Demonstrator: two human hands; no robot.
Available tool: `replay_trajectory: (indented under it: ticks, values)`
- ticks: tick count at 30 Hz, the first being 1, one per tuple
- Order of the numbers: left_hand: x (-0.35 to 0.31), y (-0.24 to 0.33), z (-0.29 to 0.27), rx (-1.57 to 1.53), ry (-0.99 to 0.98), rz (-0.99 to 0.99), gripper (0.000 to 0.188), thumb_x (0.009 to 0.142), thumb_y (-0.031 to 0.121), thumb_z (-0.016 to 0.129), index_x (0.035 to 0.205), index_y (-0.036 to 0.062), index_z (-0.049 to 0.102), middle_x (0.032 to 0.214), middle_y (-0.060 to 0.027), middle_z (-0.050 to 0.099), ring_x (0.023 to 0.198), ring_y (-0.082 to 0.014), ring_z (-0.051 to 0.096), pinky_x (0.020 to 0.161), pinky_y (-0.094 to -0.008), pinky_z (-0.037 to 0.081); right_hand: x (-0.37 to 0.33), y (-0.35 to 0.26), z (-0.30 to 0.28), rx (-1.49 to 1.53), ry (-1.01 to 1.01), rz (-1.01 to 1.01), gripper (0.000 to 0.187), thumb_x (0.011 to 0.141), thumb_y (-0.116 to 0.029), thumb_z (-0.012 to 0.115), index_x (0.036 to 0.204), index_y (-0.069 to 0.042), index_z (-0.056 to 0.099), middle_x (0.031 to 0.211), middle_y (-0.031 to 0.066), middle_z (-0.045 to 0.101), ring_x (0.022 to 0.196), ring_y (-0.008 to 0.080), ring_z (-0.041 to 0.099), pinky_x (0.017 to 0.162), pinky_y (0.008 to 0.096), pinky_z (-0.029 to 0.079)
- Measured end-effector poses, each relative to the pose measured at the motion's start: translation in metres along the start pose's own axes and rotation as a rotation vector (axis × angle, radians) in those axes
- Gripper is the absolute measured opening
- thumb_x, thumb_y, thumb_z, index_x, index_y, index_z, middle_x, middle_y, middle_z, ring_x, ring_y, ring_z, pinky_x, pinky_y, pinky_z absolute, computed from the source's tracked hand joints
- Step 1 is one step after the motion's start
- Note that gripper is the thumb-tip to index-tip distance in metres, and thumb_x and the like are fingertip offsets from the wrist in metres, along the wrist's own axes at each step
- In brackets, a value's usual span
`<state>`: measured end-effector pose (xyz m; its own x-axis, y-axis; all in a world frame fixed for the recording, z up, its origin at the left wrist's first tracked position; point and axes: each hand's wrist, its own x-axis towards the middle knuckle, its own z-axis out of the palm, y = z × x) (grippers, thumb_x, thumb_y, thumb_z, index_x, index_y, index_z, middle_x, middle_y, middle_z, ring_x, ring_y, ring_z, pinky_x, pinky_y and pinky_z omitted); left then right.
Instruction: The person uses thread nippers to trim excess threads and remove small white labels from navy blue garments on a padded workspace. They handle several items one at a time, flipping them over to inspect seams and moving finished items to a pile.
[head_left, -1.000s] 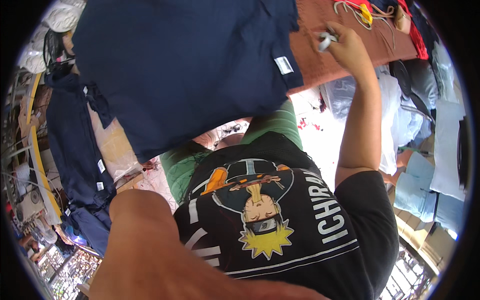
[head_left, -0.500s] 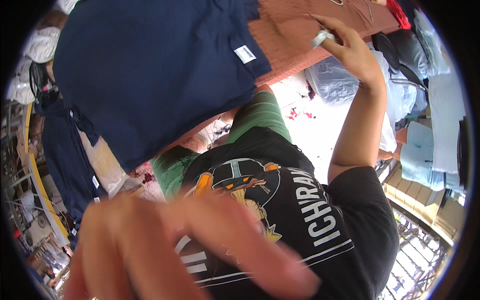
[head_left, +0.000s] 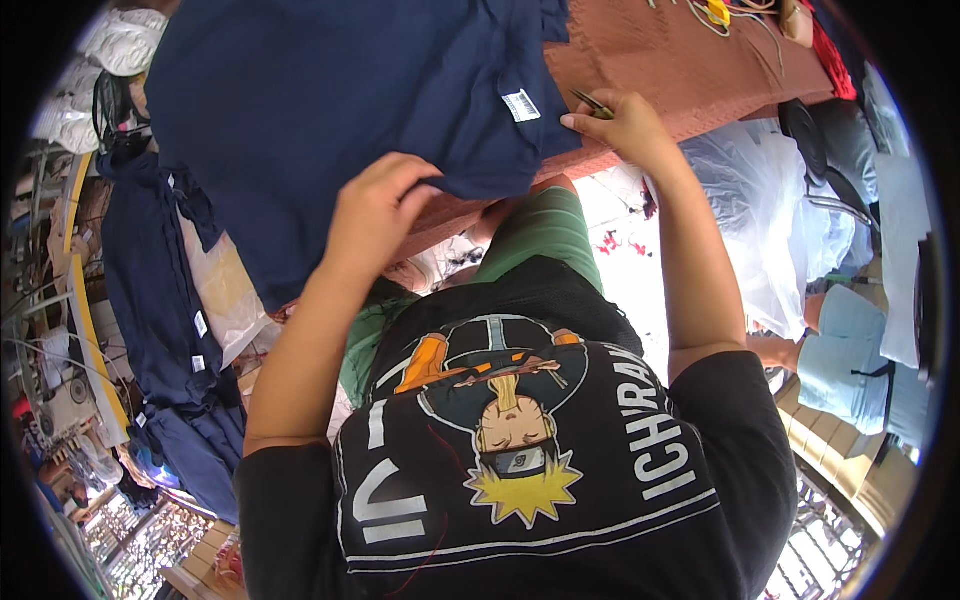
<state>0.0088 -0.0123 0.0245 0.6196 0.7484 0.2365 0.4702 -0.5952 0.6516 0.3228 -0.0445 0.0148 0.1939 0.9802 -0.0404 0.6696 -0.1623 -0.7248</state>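
A navy blue garment [head_left: 350,90] lies spread over the table and hangs past its near edge, with a small white label [head_left: 521,106] near its right side. At the near edge my left hand [head_left: 385,205] is closed, pinching the navy fabric between thumb and fingers. Just beyond the garment's right edge, my right hand [head_left: 632,132] is closed around thread snips [head_left: 594,104], whose pointed metal tips stick out toward the cloth. Most of the snips is hidden in the palm.
A brown cloth [head_left: 690,70] covers the table, with cords and a yellow item [head_left: 718,12] at its far side. More navy garments [head_left: 160,290] hang at left. Clear plastic bags [head_left: 750,200] stand at right, near a person in light blue shorts [head_left: 845,350].
My left hand has gone from close before the camera to the garment's near edge and taken hold of it. My right hand has moved nearer, beside the garment.
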Motion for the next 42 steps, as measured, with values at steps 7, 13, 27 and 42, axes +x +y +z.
replay_trajectory:
  ticks: [7, 13, 27, 42]
  values:
    - [0.001, -0.016, -0.091, 0.174, 0.268, -0.017, 0.022, 0.079, -0.005, 0.065, 0.099, 0.0031, 0.069, 0.1, -0.0073, 0.068, 0.095, -0.019, 0.064, 0.086, -0.0274, 0.048, 0.001, -0.049, -0.019, 0.445, -0.049, -0.051, 0.015, 0.086, -0.014, 0.069, 0.079, -0.003, 0.061, 0.057, 0.0033, 0.06, 0.047, 0.0074, 0.054, 0.042, 0.0227, 0.039]
    - [-0.013, -0.053, -0.069, 0.432, -0.032, 0.07, 0.025, 0.081, 0.002, 0.063, 0.105, 0.0053, 0.069, 0.115, -0.009, 0.066, 0.11, -0.0245, 0.059, 0.091, -0.032, 0.048, -0.006, -0.037, 0.002, -0.313, 0.024, -0.029, 0.04, 0.082, -0.031, 0.069, 0.11, -0.003, 0.066, 0.095, 0.0183, 0.068, 0.089, 0.037, 0.065, 0.079, 0.0431, 0.049]
    - [0.035, -0.009, 0.03, 0.105, 0.027, 0.176, 0.033, 0.076, 0.015, 0.075, 0.107, 0.0088, 0.067, 0.107, -0.0059, 0.065, 0.094, -0.0255, 0.062, 0.081, -0.0341, 0.052, -0.021, -0.06, 0.056, 0.349, -0.065, -0.079, 0.027, 0.089, -0.019, 0.066, 0.113, -0.006, 0.062, 0.085, 0.0092, 0.067, 0.069, 0.0157, 0.062, 0.064, 0.0297, 0.05]
    - [0.052, -0.023, 0.012, -0.144, -0.198, -0.088, 0.021, 0.093, 0.019, 0.059, 0.102, 0.0032, 0.068, 0.093, -0.0064, 0.07, 0.084, -0.0137, 0.066, 0.075, -0.0256, 0.05, -0.021, -0.046, 0.062, 0.353, -0.106, -0.055, 0.016, 0.088, -0.013, 0.066, 0.1, -0.004, 0.065, 0.075, 0.0059, 0.066, 0.067, 0.013, 0.06, 0.063, 0.0287, 0.048]
